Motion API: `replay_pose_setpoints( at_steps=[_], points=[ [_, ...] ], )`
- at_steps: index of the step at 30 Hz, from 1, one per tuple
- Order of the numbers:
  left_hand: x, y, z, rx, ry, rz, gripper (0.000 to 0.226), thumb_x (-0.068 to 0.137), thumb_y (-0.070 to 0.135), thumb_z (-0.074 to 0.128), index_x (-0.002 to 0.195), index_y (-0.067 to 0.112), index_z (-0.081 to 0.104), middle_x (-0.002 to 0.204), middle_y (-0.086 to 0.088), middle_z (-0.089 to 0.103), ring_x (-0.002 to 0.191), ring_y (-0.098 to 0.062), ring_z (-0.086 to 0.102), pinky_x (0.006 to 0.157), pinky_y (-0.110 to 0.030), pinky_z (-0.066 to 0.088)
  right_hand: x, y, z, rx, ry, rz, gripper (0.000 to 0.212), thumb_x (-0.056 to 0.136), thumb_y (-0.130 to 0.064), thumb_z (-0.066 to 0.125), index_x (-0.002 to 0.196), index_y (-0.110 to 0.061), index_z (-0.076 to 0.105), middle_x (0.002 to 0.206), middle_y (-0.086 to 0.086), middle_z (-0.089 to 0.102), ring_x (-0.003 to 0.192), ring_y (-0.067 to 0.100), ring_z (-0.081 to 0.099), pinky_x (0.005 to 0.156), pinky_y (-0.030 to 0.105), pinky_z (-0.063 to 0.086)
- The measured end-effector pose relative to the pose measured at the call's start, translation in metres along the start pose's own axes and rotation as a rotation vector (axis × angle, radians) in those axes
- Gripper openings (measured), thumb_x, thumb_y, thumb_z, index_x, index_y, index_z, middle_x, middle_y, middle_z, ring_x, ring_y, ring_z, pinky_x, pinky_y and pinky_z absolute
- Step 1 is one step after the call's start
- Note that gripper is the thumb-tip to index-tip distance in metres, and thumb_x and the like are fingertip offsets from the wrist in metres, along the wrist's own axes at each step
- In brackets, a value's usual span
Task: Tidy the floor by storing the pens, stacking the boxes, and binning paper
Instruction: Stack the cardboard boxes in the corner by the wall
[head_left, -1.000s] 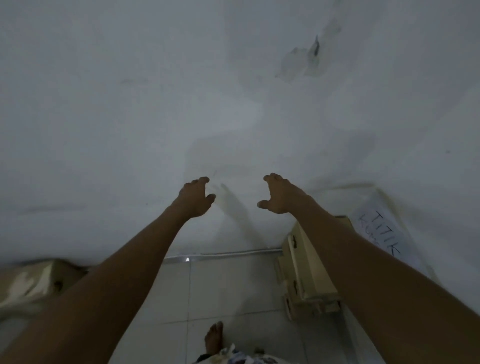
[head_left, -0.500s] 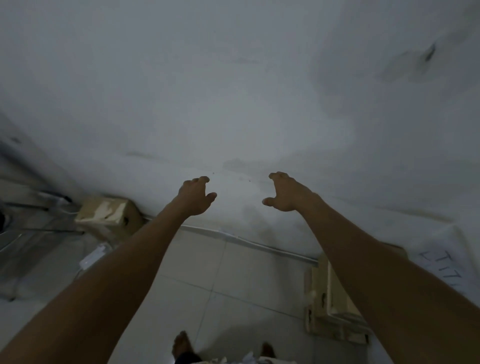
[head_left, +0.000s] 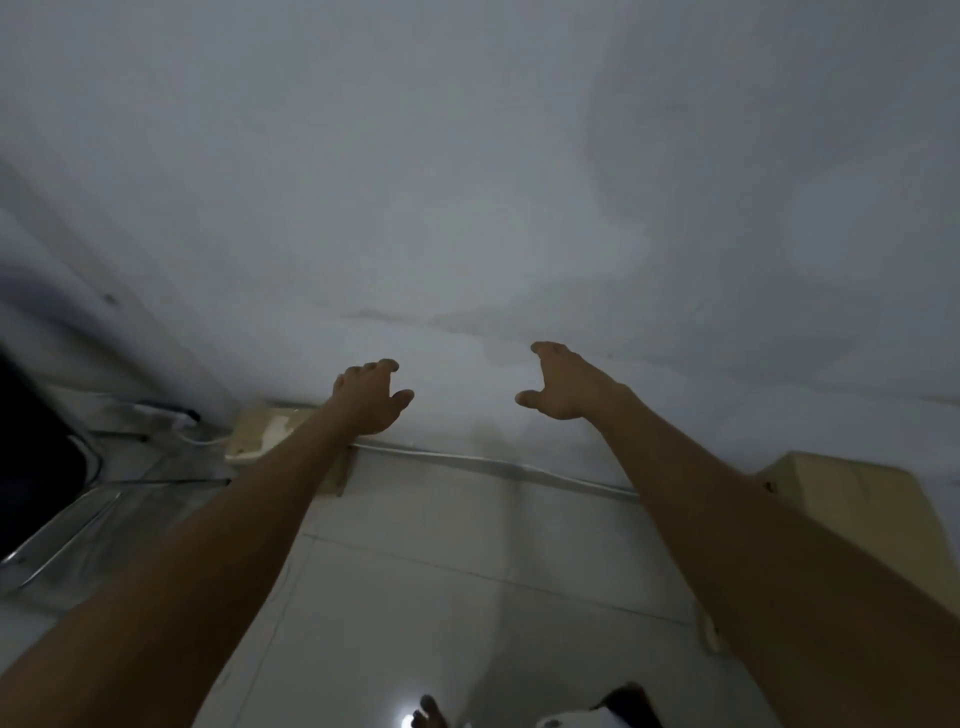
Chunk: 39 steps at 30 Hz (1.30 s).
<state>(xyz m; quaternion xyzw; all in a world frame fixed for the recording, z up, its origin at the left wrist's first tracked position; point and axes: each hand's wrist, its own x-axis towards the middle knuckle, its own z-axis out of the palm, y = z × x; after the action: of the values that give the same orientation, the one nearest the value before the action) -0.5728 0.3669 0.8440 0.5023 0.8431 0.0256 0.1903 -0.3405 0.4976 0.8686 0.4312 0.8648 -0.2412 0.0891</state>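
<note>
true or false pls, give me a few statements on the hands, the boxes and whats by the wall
1. The left hand and right hand both hold nothing. True.
2. The left hand grips a pen. False: it is empty, fingers loosely curled, and no pen is in view.
3. A right box sits on the floor beside the right forearm. True.
4. The two boxes are stacked. False: the left box stands apart, far to the left against the wall.
5. A cable runs along the foot of the wall. True.
</note>
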Motion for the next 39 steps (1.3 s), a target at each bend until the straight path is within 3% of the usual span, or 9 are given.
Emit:
replay_pose_setpoints(
  at_steps=[7, 26, 39],
  points=[
    [-0.006, -0.103, -0.013, 0.048, -0.043, -0.067, 0.061, 0.092, 0.043, 0.051, 0.141, 0.010, 0.035, 0.142, -0.019, 0.044, 0.128, -0.040, 0.041, 0.107, -0.047, 0.035, 0.020, -0.063, 0.033, 0.003, -0.075, 0.036, 0.087, 0.089, -0.044, 0.059, 0.152, -0.009, 0.009, 0.159, 0.011, 0.012, 0.144, 0.030, 0.021, 0.115, 0.047, 0.027],
    [0.022, -0.234, -0.067, -0.098, -0.017, -0.259, 0.057, 0.093, 0.040, 0.051, 0.139, 0.010, 0.037, 0.143, -0.018, 0.042, 0.129, -0.038, 0.040, 0.106, -0.050, 0.038, 0.138, -0.185, 0.033, 0.010, -0.142, -0.110, 0.081, 0.089, -0.043, 0.060, 0.149, -0.008, 0.018, 0.153, 0.014, 0.026, 0.139, 0.030, 0.031, 0.111, 0.045, 0.033],
    [0.057, -0.353, -0.091, -0.111, -0.063, -0.131, 0.058, 0.093, 0.043, 0.048, 0.140, 0.011, 0.036, 0.143, -0.017, 0.042, 0.129, -0.036, 0.041, 0.106, -0.048, 0.037, 0.170, -0.297, 0.081, 0.017, -0.157, 0.017, 0.078, 0.091, -0.044, 0.058, 0.148, -0.008, 0.019, 0.151, 0.015, 0.029, 0.137, 0.030, 0.033, 0.109, 0.044, 0.035]
  ],
)
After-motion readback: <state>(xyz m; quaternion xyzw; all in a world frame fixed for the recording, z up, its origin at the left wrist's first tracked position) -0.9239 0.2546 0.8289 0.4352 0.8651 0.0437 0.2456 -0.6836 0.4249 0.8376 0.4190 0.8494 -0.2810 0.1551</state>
